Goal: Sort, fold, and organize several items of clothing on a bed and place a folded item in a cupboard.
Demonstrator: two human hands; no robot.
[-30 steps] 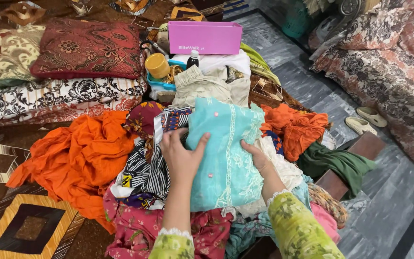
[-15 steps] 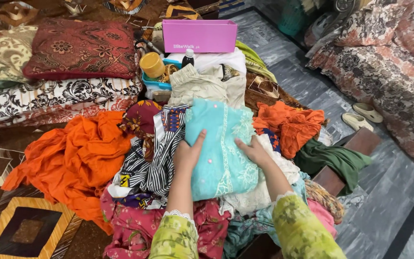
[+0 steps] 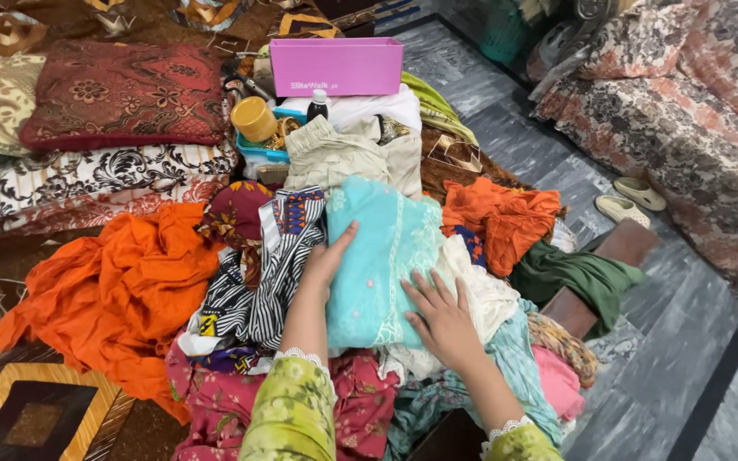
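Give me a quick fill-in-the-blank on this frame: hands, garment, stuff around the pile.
1. Both hands lie on a folded garment whose colour is ____.
2. The left hand rests on the garment's left edge, beside a black-and-white ____ cloth.
3. The right hand lies flat with its fingers ____.
4. Behind the pile stands a box coloured ____.

Missing words: turquoise; striped; spread; pink

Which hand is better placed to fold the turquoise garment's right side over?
Probably the right hand: it lies flat on the folded turquoise embroidered garment at its right edge; the left hand rests along its left edge.
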